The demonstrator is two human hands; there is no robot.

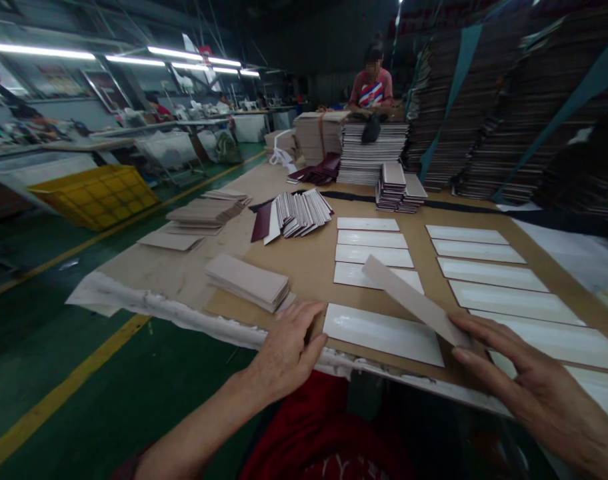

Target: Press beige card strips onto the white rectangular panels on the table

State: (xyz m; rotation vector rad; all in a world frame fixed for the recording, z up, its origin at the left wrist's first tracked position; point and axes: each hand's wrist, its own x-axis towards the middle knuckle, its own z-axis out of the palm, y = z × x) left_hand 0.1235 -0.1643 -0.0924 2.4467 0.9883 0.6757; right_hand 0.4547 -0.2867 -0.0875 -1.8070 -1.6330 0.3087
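Right hand (544,387) pinches a grey strip (414,300) over the white sheets (374,257) on the bench (304,267); left hand (284,350) rests open, grip empty. Most sheets look uncovered; stack (249,281) waits.

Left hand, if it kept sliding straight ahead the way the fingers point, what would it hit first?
Probably the near white sheet: the left hand rests at the table edge, fingers aimed up and right, thumb already near that sheet's left edge. Depth is hard to judge, so it might pass over bare cardboard first.
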